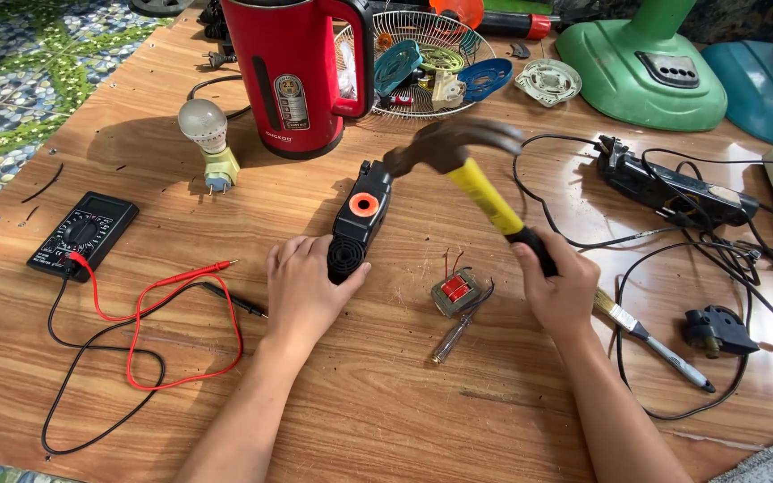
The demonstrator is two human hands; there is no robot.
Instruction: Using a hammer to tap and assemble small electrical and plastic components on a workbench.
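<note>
Wooden table [386, 420], red kettle [293, 76] far centre. Black device w/ orange button [358, 228] lies mid-table; left hand [304, 291] closed on its near end. Right hand [558, 291] fisted round black grip of yellow-handled hammer [485, 192], head raised just above device's far end. Multimeter [82, 234] far left. Small coil [455, 291] btwn hands.

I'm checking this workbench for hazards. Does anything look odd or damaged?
Yes: the right hand holds a hammer whose head is over the small black device steadied by the left hand. A bare coil lies loose on the table.
</note>
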